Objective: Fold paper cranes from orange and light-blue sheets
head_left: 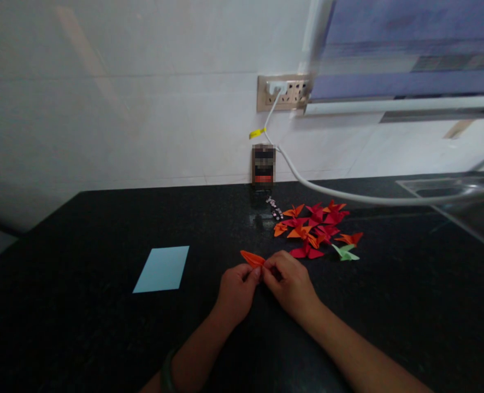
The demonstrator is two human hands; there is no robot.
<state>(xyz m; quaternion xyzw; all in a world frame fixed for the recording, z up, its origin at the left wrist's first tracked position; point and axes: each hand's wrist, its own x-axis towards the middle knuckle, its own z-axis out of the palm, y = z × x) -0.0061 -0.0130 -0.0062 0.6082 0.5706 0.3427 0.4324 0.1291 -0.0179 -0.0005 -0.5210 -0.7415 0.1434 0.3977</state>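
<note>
Between my two hands is a folded piece of orange origami paper (pixel 252 258), its narrow pointed end angled up to the left. My left hand (pixel 237 286) pinches its lower edge with thumb and forefinger. My right hand (pixel 288 278) is closed on the paper's right end, where the fingertips of both hands nearly meet and hide part of the folds. Just beyond my right hand lie several red and orange paper cranes (pixel 313 224) in a loose cluster. A light green paper crane (pixel 345 252) sits at its right front edge.
A pale blue paper sheet (pixel 163 269) lies flat on the black countertop (pixel 102 234) to the left. A phone-like upright object (pixel 264 166), blurred out, leans against the wall. A white cable (pixel 328 191) runs from the socket (pixel 283 93) towards the sink (pixel 471 202) at right.
</note>
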